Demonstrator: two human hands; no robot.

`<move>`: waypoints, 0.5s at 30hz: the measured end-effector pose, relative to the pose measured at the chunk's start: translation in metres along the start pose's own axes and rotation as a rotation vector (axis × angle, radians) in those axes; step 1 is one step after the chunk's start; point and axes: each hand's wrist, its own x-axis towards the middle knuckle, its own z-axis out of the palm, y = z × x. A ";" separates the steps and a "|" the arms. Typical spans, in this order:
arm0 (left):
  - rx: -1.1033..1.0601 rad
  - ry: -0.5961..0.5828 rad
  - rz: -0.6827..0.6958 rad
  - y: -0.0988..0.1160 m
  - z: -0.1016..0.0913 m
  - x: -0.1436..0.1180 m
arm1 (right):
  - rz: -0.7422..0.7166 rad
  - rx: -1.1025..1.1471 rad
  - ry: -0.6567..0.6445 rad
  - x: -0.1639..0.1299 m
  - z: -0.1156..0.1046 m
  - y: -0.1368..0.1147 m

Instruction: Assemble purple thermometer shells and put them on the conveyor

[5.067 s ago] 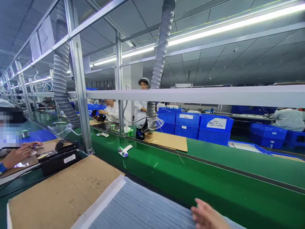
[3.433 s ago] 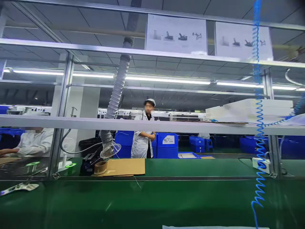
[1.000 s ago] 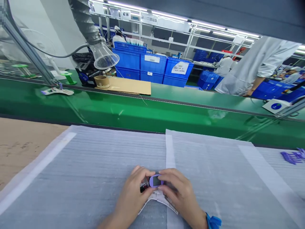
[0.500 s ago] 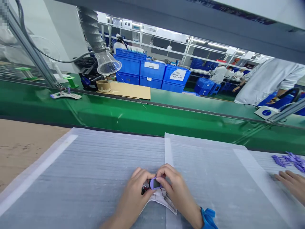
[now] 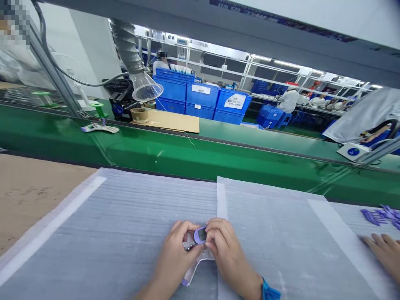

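Note:
A small purple-framed display (image 5: 200, 235) with a dark screen is between my hands, over a white curved plastic housing (image 5: 196, 266), which looks like a handheld thermometer's shell. My left hand (image 5: 178, 250) is closed around the left side, fingers and thumb gripping the housing and display frame. My right hand (image 5: 224, 246) pinches the display's right edge, its fingertips partly covering the screen. The housing's handle end points to the lower left, with a purple tip. Small dark parts or wires show beside my left thumb; their details are hidden.
A white sheet (image 5: 140, 216) covers the bench. Purple plastic parts (image 5: 379, 216) lie at the right, near another person's hand (image 5: 384, 250). Behind runs a green conveyor (image 5: 187, 158) with a similar white housing (image 5: 100, 127), tape roll (image 5: 139, 115) and cardboard (image 5: 175, 121). Blue crates (image 5: 203, 98) stand beyond.
The housing has turned in my hands: its visible end now points lower left instead of lower right. The purple display has tilted and moved slightly up. The view has shifted a little.

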 end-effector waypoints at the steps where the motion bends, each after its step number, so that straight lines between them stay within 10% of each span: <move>1: -0.007 0.013 -0.009 0.000 0.000 0.000 | 0.003 0.000 0.001 -0.001 0.000 0.000; 15: -0.102 0.042 0.004 -0.013 -0.009 0.002 | 0.437 0.107 0.183 0.007 0.027 -0.013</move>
